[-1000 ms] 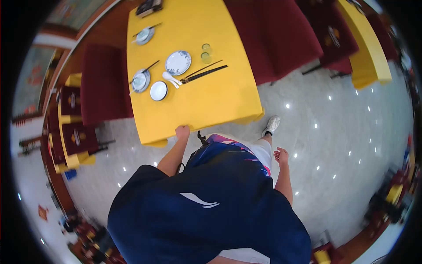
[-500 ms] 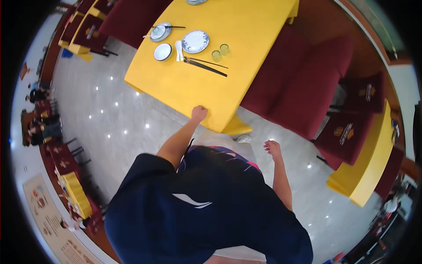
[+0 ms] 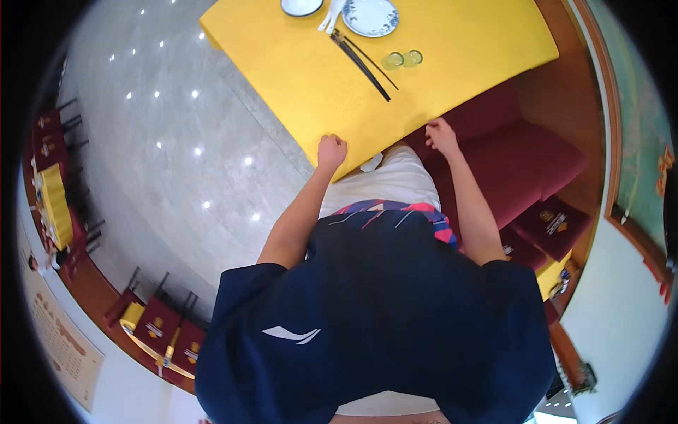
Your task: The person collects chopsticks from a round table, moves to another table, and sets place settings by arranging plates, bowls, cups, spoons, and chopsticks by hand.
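My left hand [image 3: 332,151] rests as a loose fist at the near corner of the yellow tablecloth [image 3: 311,92], nothing showing in it. By the table's right edge hovers my right hand [image 3: 441,135], empty, its fingers loosely bent and apart. Beyond both hands lie black chopsticks [image 3: 364,69], with a thinner pair of dark chopsticks [image 3: 373,65] beside them. Two small greenish glasses [image 3: 403,59] stand close together. A blue-patterned white plate [image 3: 371,17], white spoons [image 3: 332,14] and a white bowl [image 3: 302,6] are farther back, the bowl cut by the frame's top.
A maroon bench seat [image 3: 501,169] runs along the table's right side, close to my legs. Grey tiled floor [image 3: 176,134] stretches to the left. Maroon chairs [image 3: 159,321] stand at lower left. A framed green board [image 3: 639,106] hangs on the right wall.
I have moved and turned in between the table and the bench. My right hand has come from over the floor to the table's right edge. My left hand stays at the near corner.
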